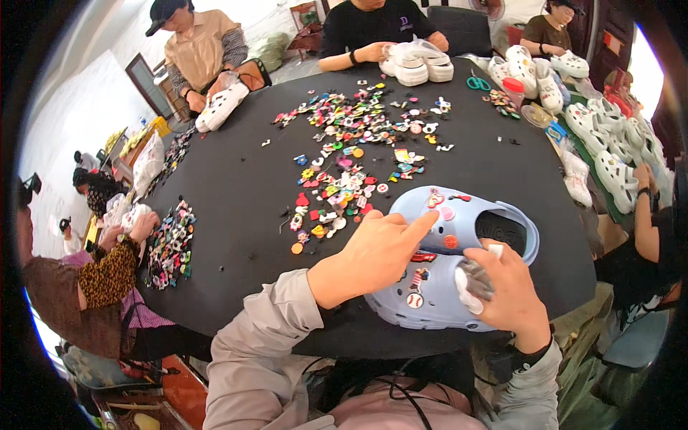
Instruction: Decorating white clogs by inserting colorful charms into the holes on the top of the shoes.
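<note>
Head view. 2 light blue clogs (444,279) lie side by side on the black counter (229,215), at 5 o'clock from the counter's centre, directly in front of the person. The left hand (376,254) rests across the nearer clog; its index finger (421,223) is extended and presses on the toe of the farther clog, just beside a pink charm (446,213). The other fingers of this hand are curled, its grip closed on nothing visible. The right hand (509,290) is clamped around the nearer clog's heel end, its grip closed on the clog together with a white cloth (469,283) bunched under the fingers. Several round charms are already fixed to both clogs.

A scatter of loose coloured shoe charms (344,165) covers the counter at 12 o'clock from the clogs, well apart from them. White clogs (416,66) are stacked at the far rim, at 12 o'clock, before a seated person. Further white clogs (609,143) line the 2 o'clock edge. Green-handled scissors (478,83) lie near 1 o'clock.
</note>
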`<action>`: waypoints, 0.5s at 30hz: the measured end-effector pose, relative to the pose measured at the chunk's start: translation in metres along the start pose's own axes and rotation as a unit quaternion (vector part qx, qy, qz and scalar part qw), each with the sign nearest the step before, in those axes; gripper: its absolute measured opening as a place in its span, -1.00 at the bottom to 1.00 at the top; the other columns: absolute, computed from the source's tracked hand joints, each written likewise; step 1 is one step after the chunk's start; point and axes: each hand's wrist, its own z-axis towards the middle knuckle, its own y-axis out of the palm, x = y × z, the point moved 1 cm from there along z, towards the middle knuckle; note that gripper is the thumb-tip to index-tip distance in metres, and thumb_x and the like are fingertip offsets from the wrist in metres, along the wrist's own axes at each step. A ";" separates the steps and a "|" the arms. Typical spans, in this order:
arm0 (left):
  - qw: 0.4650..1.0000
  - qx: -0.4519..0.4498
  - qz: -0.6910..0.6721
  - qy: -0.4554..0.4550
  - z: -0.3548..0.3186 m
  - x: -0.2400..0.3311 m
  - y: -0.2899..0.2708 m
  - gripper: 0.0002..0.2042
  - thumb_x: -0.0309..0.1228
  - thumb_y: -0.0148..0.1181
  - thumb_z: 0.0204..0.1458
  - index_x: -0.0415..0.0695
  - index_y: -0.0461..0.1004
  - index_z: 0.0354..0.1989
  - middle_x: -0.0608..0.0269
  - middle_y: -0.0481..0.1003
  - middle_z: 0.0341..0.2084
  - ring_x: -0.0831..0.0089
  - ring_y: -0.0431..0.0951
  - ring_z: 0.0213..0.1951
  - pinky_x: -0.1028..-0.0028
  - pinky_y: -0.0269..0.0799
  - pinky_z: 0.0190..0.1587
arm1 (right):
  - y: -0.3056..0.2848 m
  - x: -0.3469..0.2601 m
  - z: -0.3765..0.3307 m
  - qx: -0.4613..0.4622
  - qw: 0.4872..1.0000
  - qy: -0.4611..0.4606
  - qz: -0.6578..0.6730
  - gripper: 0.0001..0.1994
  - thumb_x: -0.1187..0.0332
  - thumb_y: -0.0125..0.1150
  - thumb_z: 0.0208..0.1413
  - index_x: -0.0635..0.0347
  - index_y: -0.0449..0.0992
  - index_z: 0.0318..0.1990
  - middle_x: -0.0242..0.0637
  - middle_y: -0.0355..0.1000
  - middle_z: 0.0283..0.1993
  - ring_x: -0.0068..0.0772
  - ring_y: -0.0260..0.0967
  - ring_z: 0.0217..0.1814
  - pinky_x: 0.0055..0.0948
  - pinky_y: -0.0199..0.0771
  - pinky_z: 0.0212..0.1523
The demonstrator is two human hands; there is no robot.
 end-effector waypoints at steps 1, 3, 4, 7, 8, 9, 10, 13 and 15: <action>1.000 0.007 0.002 -0.002 -0.001 0.000 0.000 -0.52 -0.46 0.13 -0.06 -0.17 0.27 0.12 0.17 0.48 -0.54 0.22 0.49 -0.47 0.25 0.27 -0.38 | 0.001 0.000 0.001 -0.005 1.000 -0.005 0.002 -0.42 0.23 0.38 -0.30 0.12 0.38 -0.01 0.00 0.33 -0.07 0.05 0.34 -0.09 -0.15 0.36 -0.07; 0.999 -0.021 -0.028 -0.024 -0.002 -0.001 0.003 -0.53 -0.44 0.12 -0.03 -0.18 0.26 0.12 0.15 0.47 -0.55 0.16 0.48 -0.47 0.22 0.29 -0.41 | 0.001 0.001 0.001 0.003 1.000 -0.007 -0.004 -0.41 0.23 0.37 -0.29 0.11 0.37 0.01 0.03 0.32 -0.07 0.08 0.33 -0.09 -0.15 0.36 -0.07; 0.999 -0.014 -0.039 -0.028 0.000 -0.002 0.004 -0.54 -0.43 0.11 -0.01 -0.18 0.26 0.12 0.16 0.46 -0.55 0.18 0.48 -0.46 0.24 0.28 -0.44 | 0.001 0.002 0.002 -0.005 1.000 -0.001 -0.001 -0.41 0.23 0.36 -0.28 0.11 0.36 0.02 0.05 0.31 -0.06 0.10 0.33 -0.09 -0.15 0.35 -0.07; 1.000 -0.008 0.022 0.008 0.002 0.000 0.006 -0.54 -0.43 0.09 0.00 -0.19 0.26 0.13 0.16 0.44 -0.58 0.19 0.47 -0.45 0.23 0.28 -0.47 | 0.002 0.001 0.002 -0.005 1.000 -0.006 -0.022 -0.42 0.23 0.36 -0.28 0.11 0.36 0.01 0.06 0.32 -0.07 0.11 0.33 -0.08 -0.14 0.35 -0.07; 0.999 -0.025 0.014 0.014 0.002 -0.001 0.007 -0.56 -0.42 0.07 0.03 -0.20 0.26 0.13 0.14 0.50 -0.50 0.18 0.51 -0.38 0.23 0.37 -0.38 | 0.003 0.001 0.002 -0.007 1.000 -0.011 -0.025 -0.42 0.23 0.36 -0.28 0.11 0.36 0.01 0.06 0.32 -0.07 0.11 0.33 -0.08 -0.14 0.35 -0.07; 0.999 -0.028 0.022 0.004 0.000 -0.005 0.007 -0.56 -0.42 0.07 0.03 -0.20 0.26 0.13 0.14 0.50 -0.50 0.18 0.51 -0.38 0.23 0.37 -0.38 | 0.003 0.001 0.002 -0.001 1.000 -0.009 -0.024 -0.42 0.23 0.35 -0.27 0.11 0.36 0.01 0.06 0.33 -0.08 0.11 0.33 -0.10 -0.14 0.35 -0.07; 0.998 0.002 -0.067 -0.009 -0.002 -0.012 0.005 -0.59 -0.41 0.06 0.06 -0.20 0.28 0.12 0.15 0.53 -0.44 0.22 0.53 -0.32 0.27 0.41 -0.29 | 0.004 0.001 0.001 0.005 1.000 -0.008 -0.022 -0.42 0.22 0.35 -0.26 0.11 0.36 0.01 0.05 0.34 -0.10 0.12 0.34 -0.11 -0.15 0.36 -0.08; 0.936 -0.009 -0.326 -0.133 -0.016 -0.054 -0.005 -0.70 -0.39 0.01 0.16 -0.24 0.36 0.03 0.15 0.56 -0.27 0.43 0.56 -0.17 0.46 0.44 -0.08 | 0.005 0.000 -0.001 0.012 1.000 0.005 0.000 -0.45 0.23 0.33 -0.24 0.13 0.37 0.00 0.03 0.36 -0.12 0.12 0.35 -0.13 -0.15 0.37 -0.09; 0.952 0.097 -0.217 -0.193 -0.032 -0.087 -0.010 -0.80 -0.46 0.05 0.11 -0.28 0.47 -0.15 0.11 0.56 -0.30 0.42 0.57 -0.25 0.46 0.44 -0.18 | 0.006 0.000 -0.001 0.016 1.000 0.009 0.010 -0.46 0.23 0.33 -0.23 0.13 0.37 -0.01 0.02 0.36 -0.12 0.11 0.35 -0.13 -0.15 0.37 -0.10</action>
